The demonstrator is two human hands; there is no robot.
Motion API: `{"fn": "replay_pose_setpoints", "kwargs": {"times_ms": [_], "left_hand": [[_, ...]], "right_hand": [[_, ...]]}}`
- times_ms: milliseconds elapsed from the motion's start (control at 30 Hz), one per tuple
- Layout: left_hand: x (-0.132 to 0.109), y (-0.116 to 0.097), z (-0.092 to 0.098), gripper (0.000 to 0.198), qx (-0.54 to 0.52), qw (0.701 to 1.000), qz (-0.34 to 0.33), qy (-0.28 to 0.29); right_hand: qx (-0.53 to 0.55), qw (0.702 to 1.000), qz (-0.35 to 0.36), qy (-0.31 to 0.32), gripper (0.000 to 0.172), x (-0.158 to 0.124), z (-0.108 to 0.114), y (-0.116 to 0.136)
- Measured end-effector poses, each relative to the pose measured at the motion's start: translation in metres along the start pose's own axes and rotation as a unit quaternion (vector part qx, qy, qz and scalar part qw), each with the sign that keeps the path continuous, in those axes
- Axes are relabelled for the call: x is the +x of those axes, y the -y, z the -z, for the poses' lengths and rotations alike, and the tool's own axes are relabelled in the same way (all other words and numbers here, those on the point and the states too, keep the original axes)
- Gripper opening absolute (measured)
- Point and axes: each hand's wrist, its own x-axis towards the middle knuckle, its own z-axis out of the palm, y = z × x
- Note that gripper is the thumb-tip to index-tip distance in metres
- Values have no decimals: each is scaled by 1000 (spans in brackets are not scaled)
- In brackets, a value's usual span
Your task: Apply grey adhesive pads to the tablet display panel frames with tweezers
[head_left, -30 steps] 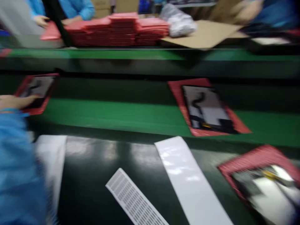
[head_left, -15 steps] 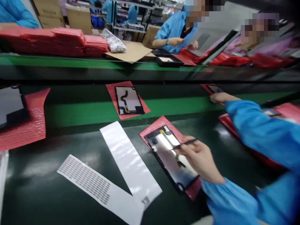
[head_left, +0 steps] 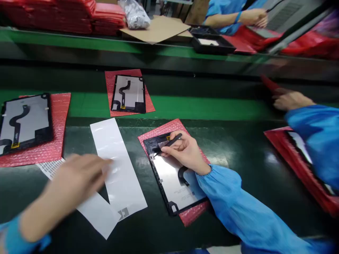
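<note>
My right hand point(head_left: 185, 153) is closed on a thin black tool point(head_left: 171, 141), its tip touching the top edge of a display panel point(head_left: 172, 181). The panel lies face down on a pink bubble-wrap sheet point(head_left: 161, 127) on the dark bench. My left hand point(head_left: 76, 180), blurred by motion, reaches with fingers stretched out over a white glossy strip point(head_left: 119, 183) and holds nothing. A printed label strip point(head_left: 50, 168) lies partly under that hand.
Two more panels on pink sheets lie at the left point(head_left: 23, 121) and on the green belt point(head_left: 129, 92). A co-worker's hand point(head_left: 290, 100) reaches onto the belt at the right, above a red-wrapped panel point(head_left: 280, 141). Red bag stacks point(head_left: 79, 14), cardboard point(head_left: 159, 28) and a black tray point(head_left: 212, 44) sit behind.
The view has swung right and down. My right hand has moved the tool up to the panel's top edge. My left hand has come into view over the white strip.
</note>
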Motion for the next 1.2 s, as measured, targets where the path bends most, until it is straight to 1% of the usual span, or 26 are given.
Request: {"fn": "replay_pose_setpoints", "kwargs": {"times_ms": [33, 67, 133, 200, 233, 300, 433, 600, 700, 867, 1000, 1200], "left_hand": [[9, -21, -16, 22, -5, 999, -42, 35], [18, -39, -32, 23, -5, 996, -73, 49], [36, -65, -63, 23, -16, 993, -106, 46], [47, -75, -86, 25, -29, 993, -108, 38], [50, -75, -93, 24, -37, 993, -103, 38], [51, -71, -100, 24, -54, 993, -92, 41], [49, -64, -101, 26, -81, 992, -85, 46], [51, -66, -100, 25, -88, 992, -78, 47], [51, -66, -99, 26, -91, 992, -81, 34], [48, -64, -97, 38, -81, 994, -68, 6], [48, -64, -98, 46, -67, 996, -54, 10], [48, -69, -99, 53, -32, 997, -75, 11]], "right_hand": [[0, 1000, 6, 2, 55, -1, -1, -1], [-3, 1000, 12, 7, 53, -1, -1, -2], [-9, 1000, 23, 17, 49, -3, 0, -3], [-15, 999, 31, 19, 46, -5, 2, -4], [-20, 999, 33, 17, 46, -5, 2, -5], [-29, 999, 29, 13, 45, -5, 4, -5], [-29, 999, 26, 11, 45, -4, 4, -3], [-42, 999, 28, 5, 42, -5, 5, -2], [-54, 998, 25, -3, 43, -6, 6, -2], [-54, 998, 27, 10, 41, -6, 6, -3], [-57, 998, 37, 10, 39, -6, 8, -2], [-55, 998, 22, 9, 42, -6, 3, -7]]}}
